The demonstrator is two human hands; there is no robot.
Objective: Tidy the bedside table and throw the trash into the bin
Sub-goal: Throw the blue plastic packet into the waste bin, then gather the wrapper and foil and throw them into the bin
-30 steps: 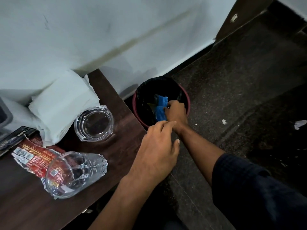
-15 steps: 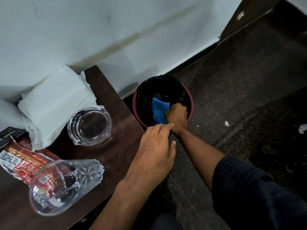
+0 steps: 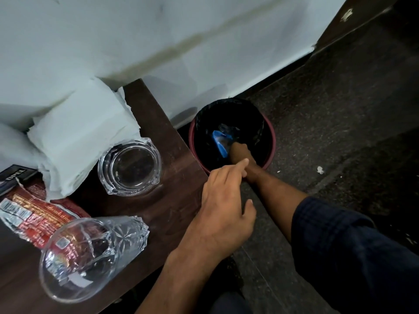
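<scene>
The bedside table point(image 3: 176, 196) is lying just left of both hands, its dark wooden corner touching the heel side of the left hand point(image 3: 224, 205). The bin point(image 3: 271, 143), red-rimmed with a black liner, is standing on the floor just beyond the table edge, and the right hand point(image 3: 240, 152) is reaching down inside it. A stack of white tissue paper point(image 3: 84, 134) is sitting well to the left of the hands, against the wall. A cut-glass tumbler point(image 3: 90, 257) is lying on its side to the left of the left wrist, over a red snack wrapper point(image 3: 34, 214). A glass ashtray point(image 3: 130, 166) is standing between the tissue and the left hand. A dark box point(image 3: 13, 177) is showing at the far left edge.

The disposal step is in hand: the right hand is pushing a blue wrapper point(image 3: 221, 145) down into the bin, touching it, though whether its fingers are pinching it or only pressing I cannot tell. The left hand is hovering relaxed and empty above the table corner, index finger pointing toward the bin.

The next move likely calls for letting the wrapper go, withdrawing, then reaching left for the red wrapper, which is trapped under the tumbler, so the glass needs lifting first.
</scene>
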